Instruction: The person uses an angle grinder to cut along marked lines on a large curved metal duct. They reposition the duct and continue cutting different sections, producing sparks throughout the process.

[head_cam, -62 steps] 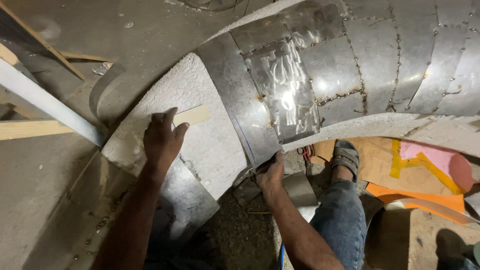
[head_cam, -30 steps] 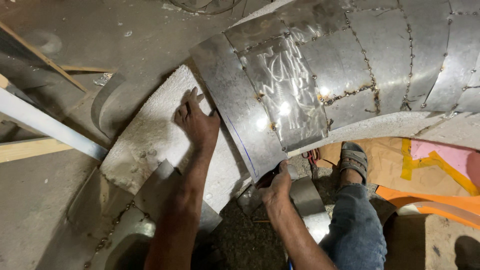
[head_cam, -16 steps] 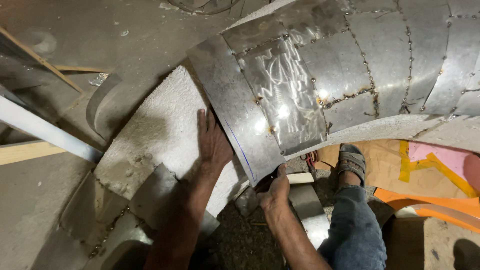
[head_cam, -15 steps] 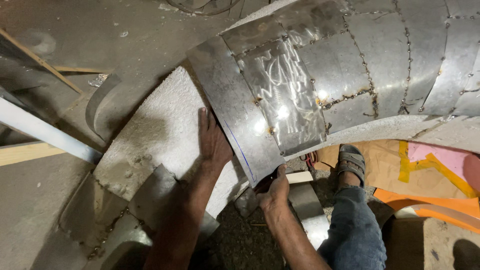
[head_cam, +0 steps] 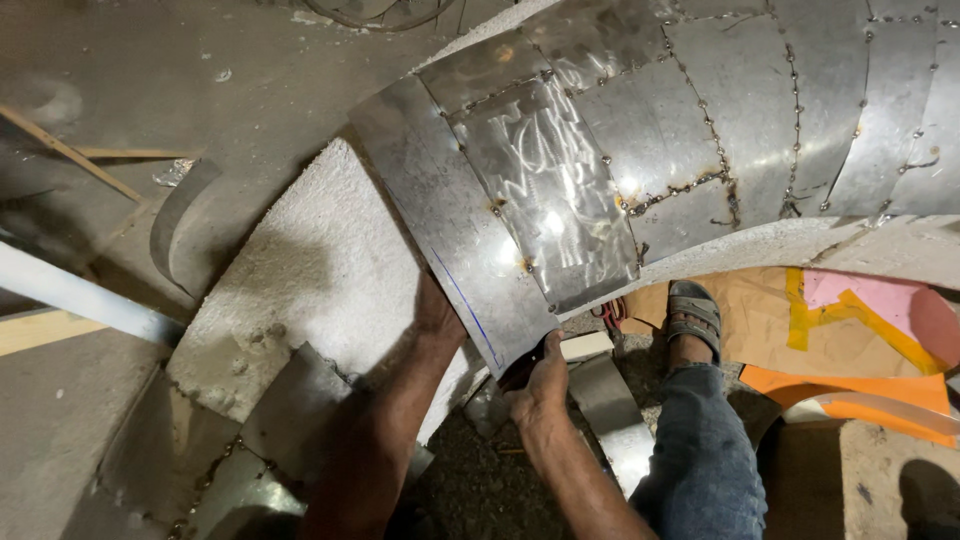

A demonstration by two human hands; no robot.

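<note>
A loose shiny metal sheet (head_cam: 450, 230) with a thin blue line along its edge lies over a curved form of rough white material (head_cam: 300, 270). My left hand (head_cam: 436, 312) rests on the white surface at the sheet's lower left edge. Its fingers are tucked under the metal and hidden. My right hand (head_cam: 540, 385) grips the sheet's bottom corner from below, thumb up against the edge. More metal panels (head_cam: 780, 110), joined by spotted seams, cover the form to the right.
My leg in jeans (head_cam: 700, 450) and sandalled foot (head_cam: 693, 310) stand on brown paper (head_cam: 760, 330) with pink and orange pieces. A bent metal strip (head_cam: 610, 400) lies by the foot. A curved strip (head_cam: 175, 215), a pale bar (head_cam: 80, 295) and a wooden batten (head_cam: 30, 330) are at left.
My left hand slid right and down across the white surface and went under the sheet's edge. My right hand stayed at the sheet's bottom corner.
</note>
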